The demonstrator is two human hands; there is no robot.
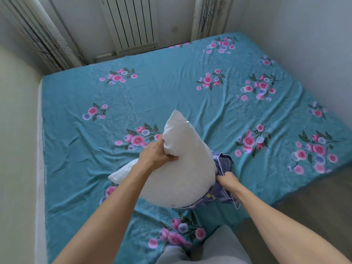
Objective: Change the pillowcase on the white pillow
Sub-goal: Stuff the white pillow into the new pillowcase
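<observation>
A bare white pillow (182,164) is held up over the near part of the bed, one corner pointing up. My left hand (155,152) grips its left edge, fingers curled into the stuffing. A purple patterned pillowcase (223,180) is bunched at the pillow's right and lower side, covering only that end. My right hand (227,181) pinches this bunched cloth right beside the pillow. The part of the pillow inside the case is hidden.
The bed (171,92) wears a teal sheet with pink and purple flower prints and fills most of the view. A white radiator (131,23) and curtains (43,35) stand behind it. Walls close in left and right. Grey floor (314,197) shows at right; my knees are at bottom.
</observation>
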